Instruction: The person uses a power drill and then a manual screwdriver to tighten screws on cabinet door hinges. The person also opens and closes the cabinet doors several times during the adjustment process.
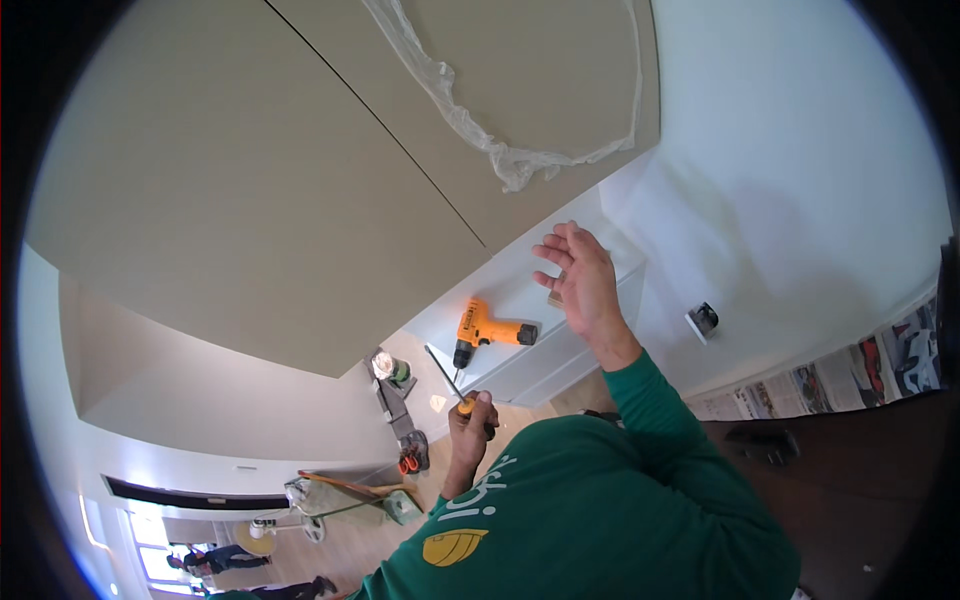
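White lettering (pixel 467 510) on green shirt (pixel 600 500); dark on drill (pixel 482 326)

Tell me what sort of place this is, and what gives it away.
Probably an indoor room under renovation or fit-out: an orange drill lies out, the left hand holds a screwdriver, and loose plastic film clings to a beige panel.

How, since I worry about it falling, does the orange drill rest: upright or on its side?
On its side: the drill shows its full profile from above.
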A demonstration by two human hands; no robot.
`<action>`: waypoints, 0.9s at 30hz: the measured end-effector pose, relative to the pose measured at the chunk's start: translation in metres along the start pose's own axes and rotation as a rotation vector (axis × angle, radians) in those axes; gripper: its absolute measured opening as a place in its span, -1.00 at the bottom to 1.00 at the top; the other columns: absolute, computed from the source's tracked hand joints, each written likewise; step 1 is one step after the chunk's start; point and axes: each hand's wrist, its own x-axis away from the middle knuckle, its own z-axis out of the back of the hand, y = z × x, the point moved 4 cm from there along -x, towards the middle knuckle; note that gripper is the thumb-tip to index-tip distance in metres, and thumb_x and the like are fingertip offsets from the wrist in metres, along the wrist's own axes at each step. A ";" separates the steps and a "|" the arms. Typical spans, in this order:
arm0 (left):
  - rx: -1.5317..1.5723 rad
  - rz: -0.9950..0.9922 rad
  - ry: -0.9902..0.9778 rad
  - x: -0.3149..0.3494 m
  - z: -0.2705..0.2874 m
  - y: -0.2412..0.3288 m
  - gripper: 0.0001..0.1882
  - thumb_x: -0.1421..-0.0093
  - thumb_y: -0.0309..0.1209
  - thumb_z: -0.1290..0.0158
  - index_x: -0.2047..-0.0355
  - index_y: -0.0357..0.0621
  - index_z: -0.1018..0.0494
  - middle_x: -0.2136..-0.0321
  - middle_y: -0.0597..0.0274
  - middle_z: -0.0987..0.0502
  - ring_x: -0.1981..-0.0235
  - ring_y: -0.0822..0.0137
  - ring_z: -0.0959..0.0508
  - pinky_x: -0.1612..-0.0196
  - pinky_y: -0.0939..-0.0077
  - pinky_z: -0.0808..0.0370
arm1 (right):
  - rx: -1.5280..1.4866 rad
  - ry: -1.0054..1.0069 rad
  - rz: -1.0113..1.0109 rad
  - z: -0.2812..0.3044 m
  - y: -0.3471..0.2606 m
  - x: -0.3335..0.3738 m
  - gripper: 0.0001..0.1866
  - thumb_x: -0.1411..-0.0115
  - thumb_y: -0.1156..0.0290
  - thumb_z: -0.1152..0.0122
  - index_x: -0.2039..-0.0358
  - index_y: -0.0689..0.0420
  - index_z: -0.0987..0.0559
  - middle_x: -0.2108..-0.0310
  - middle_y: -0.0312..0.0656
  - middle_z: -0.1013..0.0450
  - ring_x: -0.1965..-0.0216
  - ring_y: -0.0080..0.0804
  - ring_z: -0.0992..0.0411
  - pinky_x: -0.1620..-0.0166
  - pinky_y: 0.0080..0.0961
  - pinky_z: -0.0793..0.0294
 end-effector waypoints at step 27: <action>0.083 -0.052 -0.115 -0.007 -0.002 0.000 -0.61 -0.43 -0.09 -0.07 0.42 -0.13 -0.45 0.61 0.34 -0.45 0.68 0.60 -0.31 0.63 0.66 -0.19 | -0.070 -0.239 -0.004 -0.024 -0.002 0.010 -0.55 -0.43 -0.11 -0.03 0.06 0.04 -0.53 0.10 -0.28 -0.51 0.03 -0.44 -0.44 0.00 -0.31 -0.37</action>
